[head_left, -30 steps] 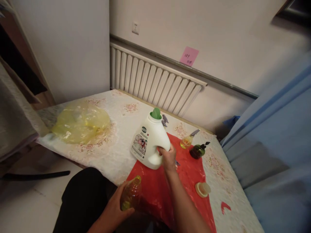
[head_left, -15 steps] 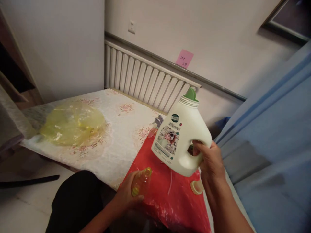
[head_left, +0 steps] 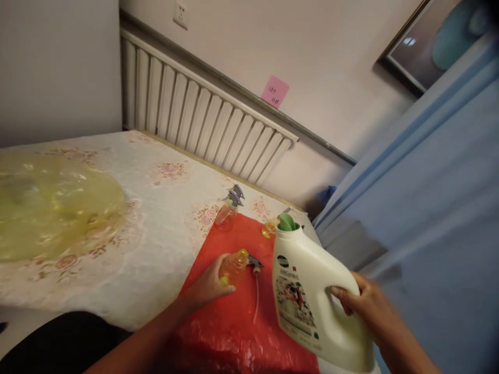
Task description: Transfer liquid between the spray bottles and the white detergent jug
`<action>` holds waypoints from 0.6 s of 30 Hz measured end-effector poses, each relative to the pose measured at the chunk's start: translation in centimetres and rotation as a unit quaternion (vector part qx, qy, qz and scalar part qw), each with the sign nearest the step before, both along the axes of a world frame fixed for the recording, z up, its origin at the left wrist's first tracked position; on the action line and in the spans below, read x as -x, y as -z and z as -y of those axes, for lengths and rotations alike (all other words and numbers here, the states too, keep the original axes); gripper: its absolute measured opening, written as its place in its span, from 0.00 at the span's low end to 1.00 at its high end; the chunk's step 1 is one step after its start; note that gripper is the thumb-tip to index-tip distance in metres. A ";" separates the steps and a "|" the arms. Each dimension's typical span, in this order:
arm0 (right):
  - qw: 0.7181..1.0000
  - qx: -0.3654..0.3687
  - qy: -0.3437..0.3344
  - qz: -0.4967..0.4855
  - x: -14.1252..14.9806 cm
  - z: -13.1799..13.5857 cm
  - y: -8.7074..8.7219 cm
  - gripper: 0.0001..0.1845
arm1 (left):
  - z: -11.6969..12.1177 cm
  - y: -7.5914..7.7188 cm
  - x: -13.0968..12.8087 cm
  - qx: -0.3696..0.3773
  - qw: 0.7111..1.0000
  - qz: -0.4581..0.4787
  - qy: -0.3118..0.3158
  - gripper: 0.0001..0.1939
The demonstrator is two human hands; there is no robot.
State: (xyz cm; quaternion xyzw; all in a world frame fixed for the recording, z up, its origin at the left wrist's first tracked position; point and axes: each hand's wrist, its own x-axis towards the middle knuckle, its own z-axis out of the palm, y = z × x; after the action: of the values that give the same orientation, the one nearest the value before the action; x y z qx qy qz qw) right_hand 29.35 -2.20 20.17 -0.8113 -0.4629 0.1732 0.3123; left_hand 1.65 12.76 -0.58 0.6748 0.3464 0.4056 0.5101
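Note:
My right hand point(head_left: 358, 298) is wrapped round the handle of a large pale detergent jug point(head_left: 307, 291). Its neck is uncapped and shows a green pour spout point(head_left: 287, 222). In my left hand point(head_left: 212, 283) I hold a small clear bottle point(head_left: 233, 266), tilted, its mouth toward the jug, with yellow liquid inside. The two containers are apart. Between them a grey trigger spray head point(head_left: 255, 263) with a thin dip tube lies on the red plastic sheet point(head_left: 237, 317).
Beyond the red sheet are a spray bottle with a grey trigger point(head_left: 226, 215) and a small bottle with yellow liquid point(head_left: 268, 227). A yellow plastic bag point(head_left: 58, 202) lies on the flowered tablecloth point(head_left: 156, 234). A radiator point(head_left: 202, 114) lines the wall; a blue curtain point(head_left: 421, 218) hangs right.
The jug has come down and tilts more to the left. My left hand keeps hold of the small bottle. The view has shifted, and the spray head and far bottles now show.

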 end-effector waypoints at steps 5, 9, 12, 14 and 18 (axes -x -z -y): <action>0.994 0.104 -0.038 0.027 1.8 0.6 -0.6 0.18 | -0.6 0.9 1.0 0.036 0.999 -0.034 0.023 0.37; 0.984 0.152 -0.085 0.031 2.2 0.8 -0.1 0.21 | -0.3 0.8 1.6 0.016 0.997 -0.041 0.059 0.37; 0.977 0.183 -0.102 0.029 2.3 0.9 0.4 0.22 | -0.1 1.2 1.8 0.005 0.997 -0.039 0.072 0.37; 0.975 0.195 -0.107 0.025 2.5 1.0 0.6 0.21 | -0.1 1.7 1.8 0.006 0.996 -0.045 0.076 0.37; 0.970 0.213 -0.115 0.018 3.0 1.0 0.6 0.21 | 0.0 2.6 1.8 0.008 0.994 -0.065 0.084 0.38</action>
State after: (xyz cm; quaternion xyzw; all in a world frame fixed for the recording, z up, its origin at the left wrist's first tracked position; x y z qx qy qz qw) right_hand 26.31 -3.18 19.56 -0.8033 -0.5114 0.2880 0.1015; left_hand -0.20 12.72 -3.19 0.7220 0.3242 0.3139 0.5245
